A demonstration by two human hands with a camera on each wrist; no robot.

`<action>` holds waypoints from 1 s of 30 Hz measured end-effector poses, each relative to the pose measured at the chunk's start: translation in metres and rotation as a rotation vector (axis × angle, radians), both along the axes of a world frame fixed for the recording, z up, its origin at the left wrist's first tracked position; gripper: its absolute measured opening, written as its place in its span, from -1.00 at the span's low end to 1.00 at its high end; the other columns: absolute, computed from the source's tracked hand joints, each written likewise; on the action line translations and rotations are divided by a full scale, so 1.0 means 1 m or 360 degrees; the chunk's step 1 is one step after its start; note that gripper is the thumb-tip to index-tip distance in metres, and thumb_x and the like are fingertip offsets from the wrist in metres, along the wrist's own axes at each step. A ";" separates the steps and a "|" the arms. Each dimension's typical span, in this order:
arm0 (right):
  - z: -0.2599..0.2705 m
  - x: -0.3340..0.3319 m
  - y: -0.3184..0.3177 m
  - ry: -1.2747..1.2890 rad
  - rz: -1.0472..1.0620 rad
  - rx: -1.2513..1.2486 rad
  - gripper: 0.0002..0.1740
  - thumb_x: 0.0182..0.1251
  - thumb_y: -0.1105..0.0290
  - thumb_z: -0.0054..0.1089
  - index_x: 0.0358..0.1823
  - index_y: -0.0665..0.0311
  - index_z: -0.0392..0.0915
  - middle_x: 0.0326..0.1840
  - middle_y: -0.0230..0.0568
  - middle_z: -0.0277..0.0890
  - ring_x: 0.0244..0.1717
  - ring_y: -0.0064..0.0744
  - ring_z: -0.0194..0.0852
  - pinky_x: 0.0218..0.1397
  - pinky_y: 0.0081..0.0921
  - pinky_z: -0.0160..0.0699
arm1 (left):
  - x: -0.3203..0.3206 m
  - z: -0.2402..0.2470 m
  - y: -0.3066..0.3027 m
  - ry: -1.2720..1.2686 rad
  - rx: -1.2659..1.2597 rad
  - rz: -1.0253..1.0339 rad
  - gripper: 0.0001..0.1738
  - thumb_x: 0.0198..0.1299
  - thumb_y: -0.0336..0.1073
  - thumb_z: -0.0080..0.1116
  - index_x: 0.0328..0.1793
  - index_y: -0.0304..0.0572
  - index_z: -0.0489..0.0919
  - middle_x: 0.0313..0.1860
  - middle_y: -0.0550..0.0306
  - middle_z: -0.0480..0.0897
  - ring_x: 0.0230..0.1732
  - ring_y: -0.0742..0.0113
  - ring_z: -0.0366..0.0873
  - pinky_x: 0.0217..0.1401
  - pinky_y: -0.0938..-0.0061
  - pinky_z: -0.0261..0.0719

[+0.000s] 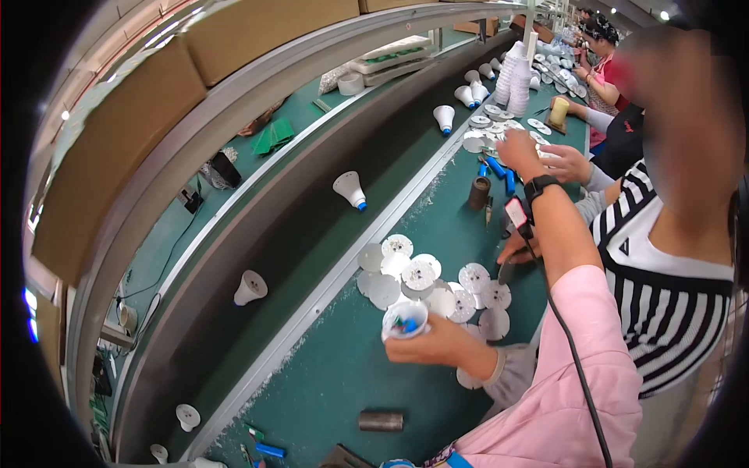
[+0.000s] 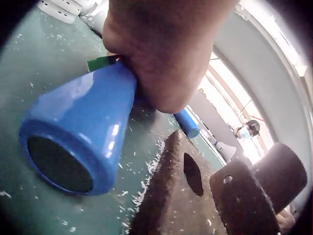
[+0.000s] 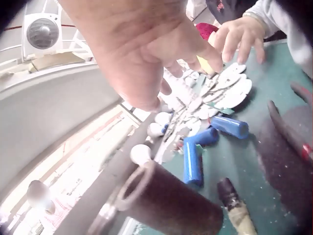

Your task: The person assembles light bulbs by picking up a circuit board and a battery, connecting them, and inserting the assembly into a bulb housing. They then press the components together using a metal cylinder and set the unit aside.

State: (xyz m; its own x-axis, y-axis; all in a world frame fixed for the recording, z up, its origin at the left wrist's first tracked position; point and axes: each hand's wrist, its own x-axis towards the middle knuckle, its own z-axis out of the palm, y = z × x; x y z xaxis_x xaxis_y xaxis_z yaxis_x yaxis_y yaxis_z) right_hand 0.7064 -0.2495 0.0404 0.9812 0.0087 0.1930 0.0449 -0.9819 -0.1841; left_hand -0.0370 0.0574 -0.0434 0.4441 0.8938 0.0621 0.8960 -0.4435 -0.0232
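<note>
My right hand [image 1: 519, 152] reaches out over a pile of round white discs [image 1: 477, 142]. Close up in the right wrist view, the hand's [image 3: 142, 58] fingers stretch toward the discs [image 3: 234, 93], and nothing shows in its grasp. Blue cylinders [image 3: 193, 164] and a dark metal tube [image 3: 171, 200] lie below. At the bottom of the left wrist view's arm, my left hand [image 2: 161, 58] is beside a blue cylinder [image 2: 80, 125] with a green piece of board [image 2: 100, 63] at its far end. The fingers are hidden, so I cannot tell whether they hold it.
A brown metal fixture [image 2: 190, 191] stands near my left hand. Beside me, another person's hand [image 1: 449, 343] holds a white cup [image 1: 406, 321] with blue and green parts inside. White bulb housings [image 1: 349, 189] sit on the conveyor belt [image 1: 304, 249]. Tall stacked white cups [image 1: 511, 82] stand farther up.
</note>
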 end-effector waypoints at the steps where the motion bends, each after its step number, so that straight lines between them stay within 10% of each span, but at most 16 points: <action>1: 0.017 -0.015 0.010 -0.0215 0.0136 -0.0077 -0.57 0.13 0.16 0.03 -0.03 0.24 0.45 0.03 0.02 0.38 0.06 0.17 0.32 0.04 -0.11 0.40 | 0.003 0.002 0.000 -0.0038 -0.0018 -0.0025 -0.44 0.11 -0.07 0.00 0.18 -0.24 0.38 0.05 -0.26 0.45 0.06 -0.24 0.34 0.17 0.10 0.27; 4: 0.064 -0.065 0.054 -0.0436 0.0695 0.0178 -0.62 0.07 0.16 0.11 -0.16 0.27 0.51 -0.26 0.04 0.53 -0.12 0.00 0.46 -0.04 -0.19 0.43 | 0.009 0.007 0.000 -0.0116 -0.0068 -0.0081 -0.44 0.10 -0.08 0.03 0.18 -0.24 0.38 0.07 -0.23 0.45 0.09 -0.24 0.32 0.21 0.12 0.24; 12: 0.092 -0.336 0.199 -0.0117 0.2517 0.0077 -0.67 0.13 0.19 0.09 -0.12 0.18 0.49 -0.25 -0.04 0.50 -0.12 -0.02 0.44 -0.04 -0.20 0.41 | 0.017 -0.007 0.008 -0.0579 0.0020 -0.0239 -0.52 -0.08 -0.37 0.09 0.08 -0.01 0.45 -0.18 -0.07 0.45 -0.14 -0.06 0.44 -0.13 0.21 0.46; 20: -0.047 -0.524 0.283 0.0547 0.2672 0.0057 -0.59 0.10 0.17 0.16 -0.01 0.08 0.42 -0.09 -0.06 0.39 -0.05 -0.05 0.39 -0.02 -0.22 0.41 | 0.003 -0.004 0.005 -0.0877 -0.0068 -0.0166 -0.50 -0.09 -0.40 0.10 0.09 0.00 0.44 -0.19 0.01 0.44 -0.23 0.02 0.49 -0.26 0.25 0.50; 30: -0.087 -0.556 0.314 0.0422 0.2515 -0.0208 -0.59 0.03 0.28 0.15 -0.12 0.35 0.37 -0.15 0.06 0.42 -0.13 0.00 0.46 -0.12 -0.18 0.48 | -0.007 -0.008 0.008 -0.0862 -0.0161 -0.0131 -0.35 -0.14 -0.37 0.15 0.21 -0.01 0.33 -0.12 -0.03 0.45 -0.18 -0.02 0.50 -0.21 0.25 0.50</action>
